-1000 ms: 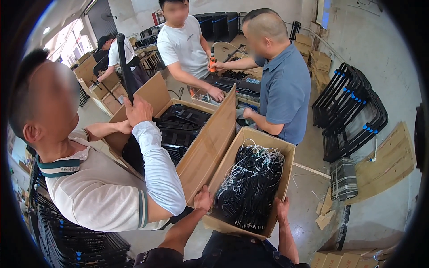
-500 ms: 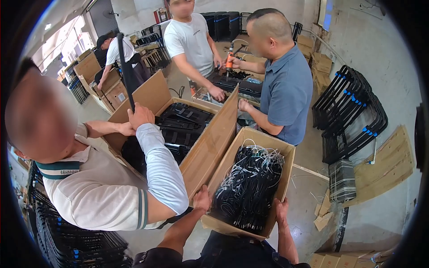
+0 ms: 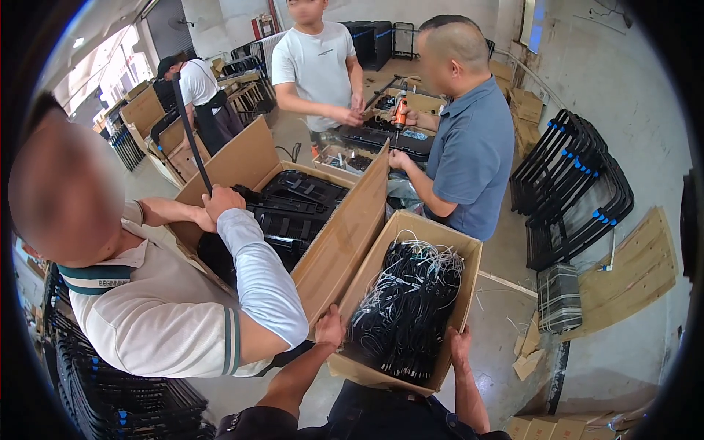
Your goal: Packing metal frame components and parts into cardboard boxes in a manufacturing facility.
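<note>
Open carton point(image 3: 466, 279) between left fingers point(image 3: 334, 315), right fingers point(image 3: 456, 336)

Matt cardbd on cable carton point(image 3: 460, 236); same on long carton point(image 3: 341, 257); glossy blk plastic on moulded parts point(image 3: 293, 224); smooth plastic-look sheathing on blk/wht cables point(image 3: 407, 308); faintly shiny, creased cloth on pale sleeve point(image 3: 270, 293); matt cloth on grey-blue shirt point(image 3: 477, 154); smooth satin metal-look finish on blk frames point(image 3: 623, 192); matt wood-look sheet point(image 3: 638, 264)
</note>
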The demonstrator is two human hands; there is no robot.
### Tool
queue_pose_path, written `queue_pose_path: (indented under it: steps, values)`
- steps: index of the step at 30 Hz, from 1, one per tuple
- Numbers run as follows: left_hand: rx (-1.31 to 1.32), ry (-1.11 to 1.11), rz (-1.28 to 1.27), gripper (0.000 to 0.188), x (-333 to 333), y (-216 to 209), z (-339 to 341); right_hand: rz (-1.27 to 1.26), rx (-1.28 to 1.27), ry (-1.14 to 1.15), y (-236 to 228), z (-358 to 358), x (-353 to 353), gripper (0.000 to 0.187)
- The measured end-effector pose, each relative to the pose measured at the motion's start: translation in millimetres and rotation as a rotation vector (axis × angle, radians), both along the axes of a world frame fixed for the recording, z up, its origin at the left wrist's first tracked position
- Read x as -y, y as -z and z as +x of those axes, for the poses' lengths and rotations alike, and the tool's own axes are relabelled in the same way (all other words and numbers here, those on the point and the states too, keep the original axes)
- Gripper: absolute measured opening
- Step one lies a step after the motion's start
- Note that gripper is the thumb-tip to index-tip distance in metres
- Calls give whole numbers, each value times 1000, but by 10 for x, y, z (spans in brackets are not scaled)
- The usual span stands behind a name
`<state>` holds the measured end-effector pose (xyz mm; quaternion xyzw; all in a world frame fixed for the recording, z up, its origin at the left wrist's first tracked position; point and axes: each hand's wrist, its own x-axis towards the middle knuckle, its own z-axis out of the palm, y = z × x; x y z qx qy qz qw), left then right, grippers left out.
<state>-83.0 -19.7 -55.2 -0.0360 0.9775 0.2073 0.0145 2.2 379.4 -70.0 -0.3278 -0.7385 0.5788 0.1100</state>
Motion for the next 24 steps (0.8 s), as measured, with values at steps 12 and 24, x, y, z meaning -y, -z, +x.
queue_pose_path:
  steps: [12,24]
  values:
    - [-104,76,-7,17,143,537,-30,-13,10,-9,163,-42,-65,36]
    - [-207,53,241,25,69,310,69,-183,-111,-119,12,28,-32,35]
